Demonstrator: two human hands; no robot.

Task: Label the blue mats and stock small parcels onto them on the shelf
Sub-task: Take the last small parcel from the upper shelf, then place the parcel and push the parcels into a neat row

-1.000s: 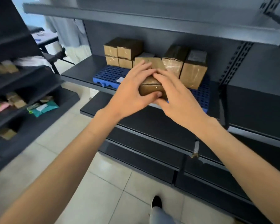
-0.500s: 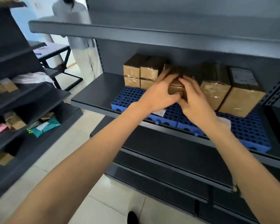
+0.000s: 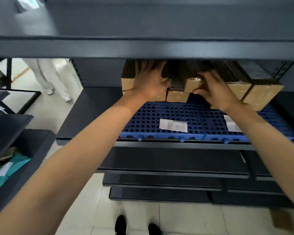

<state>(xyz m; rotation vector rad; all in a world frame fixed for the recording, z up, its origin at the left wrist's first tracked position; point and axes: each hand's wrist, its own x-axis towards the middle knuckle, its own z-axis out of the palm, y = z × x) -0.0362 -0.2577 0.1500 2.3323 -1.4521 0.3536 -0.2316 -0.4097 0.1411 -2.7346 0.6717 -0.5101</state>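
A small parcel [image 3: 193, 85] is held in the right hand [image 3: 215, 92]: a brown cardboard box, wrapped in shiny clear tape, with a dark top. The right grip is pinched on its right end, thumb below and fingers above. The parcel is kept above the blue mats [image 3: 176, 116], at the height of the upper row, between the left stack [image 3: 127, 82] and two bigger boxes [image 3: 261, 95] on the right. A lower box [image 3: 176, 97] is seen just under its left end.

The left hand [image 3: 151, 83] is laid flat on the left stack, with the fingers spread and nothing pinched.

The mats are blue plastic with round holes, two side by side on the shelf [image 3: 92, 107]. A white label [image 3: 173, 125] is stuck near the front edge of the left mat, and a second label [image 3: 232, 124] on the right mat is partly hidden by the right arm.

The front half of the mats is free. The upper shelf edge [image 3: 143, 48] hangs low over the parcels, so little room is left above them. Bare shelf is seen to the left of the mats.
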